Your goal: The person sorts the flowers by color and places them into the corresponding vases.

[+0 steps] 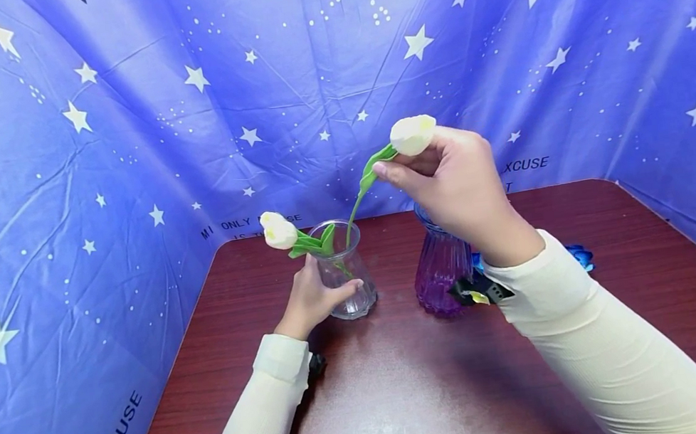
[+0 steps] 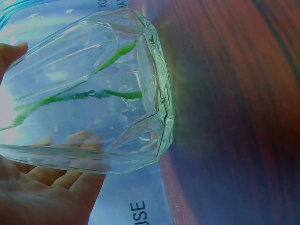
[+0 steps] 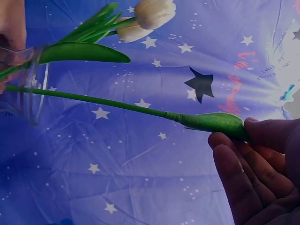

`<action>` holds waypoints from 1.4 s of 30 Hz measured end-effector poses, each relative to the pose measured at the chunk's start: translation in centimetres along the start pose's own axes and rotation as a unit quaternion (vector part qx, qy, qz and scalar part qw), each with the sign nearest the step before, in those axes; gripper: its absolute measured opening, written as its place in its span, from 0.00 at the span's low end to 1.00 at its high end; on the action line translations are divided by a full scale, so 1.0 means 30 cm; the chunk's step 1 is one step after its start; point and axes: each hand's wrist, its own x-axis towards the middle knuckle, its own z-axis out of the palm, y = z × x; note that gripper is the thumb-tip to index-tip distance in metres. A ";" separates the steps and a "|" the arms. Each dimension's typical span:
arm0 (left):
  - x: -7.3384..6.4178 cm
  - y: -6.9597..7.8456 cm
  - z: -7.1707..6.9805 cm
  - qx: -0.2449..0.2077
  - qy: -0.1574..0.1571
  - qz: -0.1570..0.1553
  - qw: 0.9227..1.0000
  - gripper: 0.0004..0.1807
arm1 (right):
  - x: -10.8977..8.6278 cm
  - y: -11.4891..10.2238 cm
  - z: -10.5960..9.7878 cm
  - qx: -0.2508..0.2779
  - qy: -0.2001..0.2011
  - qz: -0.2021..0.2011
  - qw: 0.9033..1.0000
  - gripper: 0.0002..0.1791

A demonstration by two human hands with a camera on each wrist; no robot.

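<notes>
A clear glass vase (image 1: 357, 295) stands on the table, and my left hand (image 1: 313, 298) grips it round the side with the thumb across its front. White tulips (image 1: 278, 230) with green leaves lean out over its left rim. Above and to the right, my right hand (image 1: 462, 179) pinches another white tulip (image 1: 412, 136) by its green leaf, just below the bloom. This tulip's stem (image 3: 103, 98) slants down through the vase mouth. Through the glass, green stem ends (image 2: 124, 94) show near the vase bottom.
A purple ribbed glass vase (image 1: 437, 275) stands to the right, partly behind my right hand and wrist. Farther right, a blue flower (image 1: 581, 256) lies on the dark red wood table (image 1: 638, 270), partly hidden by the sleeve. Blue star-printed cloth (image 1: 318, 70) surrounds the table at the back and sides.
</notes>
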 end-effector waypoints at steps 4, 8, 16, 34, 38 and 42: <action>-0.001 0.000 -0.001 -0.001 0.002 0.004 1.000 0.47 | 0.000 0.026 0.022 -0.006 -0.013 -0.001 1.000 0.12; -0.001 0.000 -0.001 -0.005 0.002 0.014 1.000 0.46 | -0.003 0.053 0.045 -0.028 -0.021 0.001 0.999 0.12; -0.002 -0.003 0.000 -0.004 -0.002 0.008 1.000 0.48 | -0.011 0.095 0.088 -0.078 -0.036 0.004 0.996 0.12; 0.001 -0.010 0.002 0.004 0.002 0.018 1.000 0.47 | -0.039 0.132 0.153 -0.099 -0.073 -0.005 0.992 0.13; 0.001 -0.010 0.002 0.003 0.001 0.012 1.000 0.47 | -0.050 0.138 0.167 -0.101 -0.084 -0.011 0.991 0.13; -0.002 -0.010 0.001 0.006 0.001 0.007 1.000 0.47 | -0.063 0.144 0.182 -0.105 -0.092 -0.013 0.990 0.12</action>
